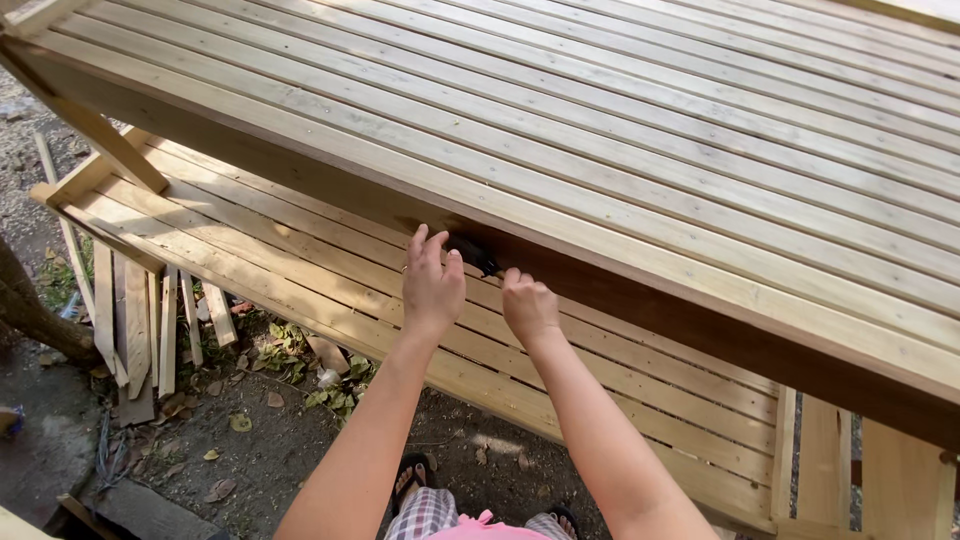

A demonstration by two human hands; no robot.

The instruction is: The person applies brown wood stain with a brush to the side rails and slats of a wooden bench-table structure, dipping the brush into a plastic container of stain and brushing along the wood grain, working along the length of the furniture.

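A slatted wooden frame with an upper deck [620, 130] and a lower shelf [300, 250] fills the view. Its front side board [700, 320] is dark brown where stained; the left part is still pale. My right hand [528, 305] grips a small dark brush [472, 252] whose head presses against that side board. My left hand [432, 283] rests beside it with fingers spread, touching the board's lower edge just left of the brush.
Loose wood offcuts [140, 330] lie on the dirt ground at the left with dry leaves. A tree trunk base [30, 315] stands at the far left. My sandalled feet [415, 478] are below the shelf's front edge.
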